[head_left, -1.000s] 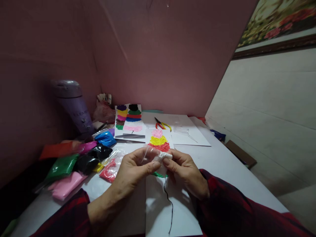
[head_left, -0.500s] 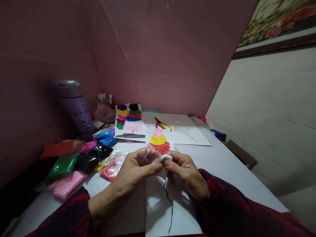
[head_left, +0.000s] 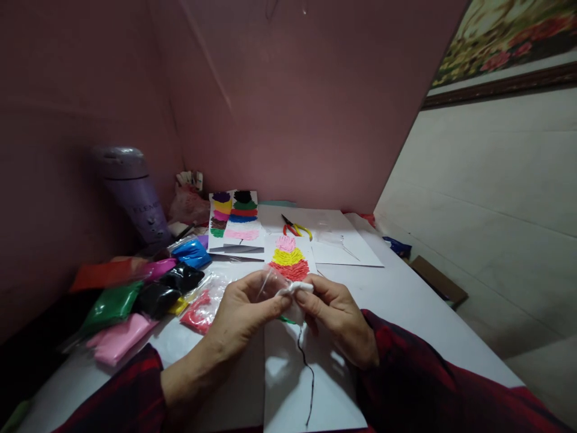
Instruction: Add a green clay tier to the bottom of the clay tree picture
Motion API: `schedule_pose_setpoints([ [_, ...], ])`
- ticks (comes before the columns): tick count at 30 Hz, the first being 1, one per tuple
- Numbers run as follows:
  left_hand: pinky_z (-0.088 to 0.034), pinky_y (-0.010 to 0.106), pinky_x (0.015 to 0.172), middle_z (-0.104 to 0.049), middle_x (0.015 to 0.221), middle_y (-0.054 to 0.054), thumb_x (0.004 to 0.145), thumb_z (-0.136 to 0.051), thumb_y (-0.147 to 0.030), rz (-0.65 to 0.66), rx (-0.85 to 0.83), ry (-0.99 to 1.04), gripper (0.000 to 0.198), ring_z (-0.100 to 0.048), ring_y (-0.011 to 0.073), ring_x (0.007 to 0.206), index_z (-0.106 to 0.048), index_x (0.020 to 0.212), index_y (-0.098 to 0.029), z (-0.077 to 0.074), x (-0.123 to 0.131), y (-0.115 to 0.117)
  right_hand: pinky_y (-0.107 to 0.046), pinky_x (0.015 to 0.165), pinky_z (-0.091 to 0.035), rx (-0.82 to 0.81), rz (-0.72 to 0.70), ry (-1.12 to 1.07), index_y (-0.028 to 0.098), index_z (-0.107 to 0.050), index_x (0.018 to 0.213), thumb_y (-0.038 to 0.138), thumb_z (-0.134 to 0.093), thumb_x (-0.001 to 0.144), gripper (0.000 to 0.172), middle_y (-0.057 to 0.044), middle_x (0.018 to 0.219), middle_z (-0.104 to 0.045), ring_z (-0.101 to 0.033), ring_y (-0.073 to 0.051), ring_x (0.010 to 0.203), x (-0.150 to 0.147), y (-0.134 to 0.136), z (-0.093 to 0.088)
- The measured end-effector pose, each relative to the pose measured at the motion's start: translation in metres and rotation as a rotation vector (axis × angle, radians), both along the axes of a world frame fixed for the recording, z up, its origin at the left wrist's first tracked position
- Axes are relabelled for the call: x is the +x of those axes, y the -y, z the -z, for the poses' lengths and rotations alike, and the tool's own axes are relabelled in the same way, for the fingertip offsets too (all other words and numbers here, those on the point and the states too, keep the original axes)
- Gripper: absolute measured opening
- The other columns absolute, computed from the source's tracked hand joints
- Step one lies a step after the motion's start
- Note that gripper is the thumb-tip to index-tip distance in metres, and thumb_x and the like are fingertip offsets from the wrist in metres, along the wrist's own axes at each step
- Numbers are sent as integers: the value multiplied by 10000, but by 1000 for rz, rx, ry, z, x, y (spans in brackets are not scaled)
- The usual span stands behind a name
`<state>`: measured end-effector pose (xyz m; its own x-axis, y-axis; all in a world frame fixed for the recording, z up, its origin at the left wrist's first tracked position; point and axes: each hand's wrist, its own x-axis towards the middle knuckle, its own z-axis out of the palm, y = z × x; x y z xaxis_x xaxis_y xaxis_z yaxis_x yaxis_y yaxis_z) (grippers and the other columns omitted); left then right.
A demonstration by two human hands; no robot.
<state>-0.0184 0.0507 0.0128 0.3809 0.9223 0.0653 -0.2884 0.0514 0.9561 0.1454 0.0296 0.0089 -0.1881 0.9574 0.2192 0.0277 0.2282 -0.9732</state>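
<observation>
A small roll of white modelling clay (head_left: pixel 301 287) is pinched between my two hands. My left hand (head_left: pixel 252 300) is closed, its thumb and fingers gripping the clay and a clear plastic bag (head_left: pixel 273 282). From the other side, my right hand (head_left: pixel 331 307) closes thumb and fingertips on the clay's right end. Below my hands lies a white card (head_left: pixel 288 385) bearing a wavy black line (head_left: pixel 311 376). Pink, yellow and red clay layers (head_left: pixel 288 257) show on its upper part. A bit of green shows under my fingers; the card's middle is mostly hidden.
Several bags of coloured clay (head_left: pixel 112 304) lie at left, near a purple bottle (head_left: pixel 135 198). Two finished clay cards (head_left: pixel 234 216) lie at the back. Pliers (head_left: pixel 295 227) with red and yellow handles rest behind the card. A cardboard piece (head_left: pixel 437 279) is at right.
The white clay has been turned slightly and its roll lies more level between my fingertips. More green shows beneath my hands. Both hands stay in nearly the same place.
</observation>
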Motion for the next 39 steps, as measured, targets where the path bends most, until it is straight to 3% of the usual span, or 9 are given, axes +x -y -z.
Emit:
schedule_pose_setpoints([
  [4,-455,224,709,-702,767,22,618,-828,-215,-48,-114,35,231,-621,134,727,-710,805,-147,3,-1,-1,-232,469,-293,-7,-11,25,171,-522,667,418,-560,859,316,61,508,-416,-381,-84,475,1,0,1],
  [7,-453,249,759,-719,809,37,608,-833,-211,-15,-165,74,251,-628,153,775,-723,825,-153,2,-1,-1,-227,464,-302,-26,-28,6,174,-512,661,431,-564,854,325,59,500,-427,-387,-84,471,1,0,0],
  [14,-397,239,680,-626,676,-12,692,-750,-214,88,-72,61,109,-549,128,684,-670,744,-162,-5,-2,0,-224,441,-293,-72,-58,-39,182,-509,659,444,-581,840,327,65,443,-433,-378,-82,421,-2,3,0],
  [24,-361,217,650,-570,670,-30,683,-755,-217,87,-58,36,163,-508,110,668,-612,731,-156,-5,-2,1,-219,427,-300,-91,-55,-56,174,-521,669,439,-593,833,320,63,473,-441,-386,-76,411,-1,2,2],
  [32,-409,245,706,-672,742,12,642,-771,-198,10,-107,-10,179,-579,142,718,-702,801,-152,-12,-4,4,-227,478,-333,50,25,25,160,-603,748,458,-547,874,328,26,596,-486,-417,-89,518,2,3,-5],
  [39,-410,266,630,-686,686,29,608,-732,-168,149,-95,-169,113,-589,158,639,-719,719,-152,-10,-4,6,-230,489,-383,56,57,60,168,-654,821,431,-624,817,265,-19,725,-596,-497,-113,599,2,0,-9],
])
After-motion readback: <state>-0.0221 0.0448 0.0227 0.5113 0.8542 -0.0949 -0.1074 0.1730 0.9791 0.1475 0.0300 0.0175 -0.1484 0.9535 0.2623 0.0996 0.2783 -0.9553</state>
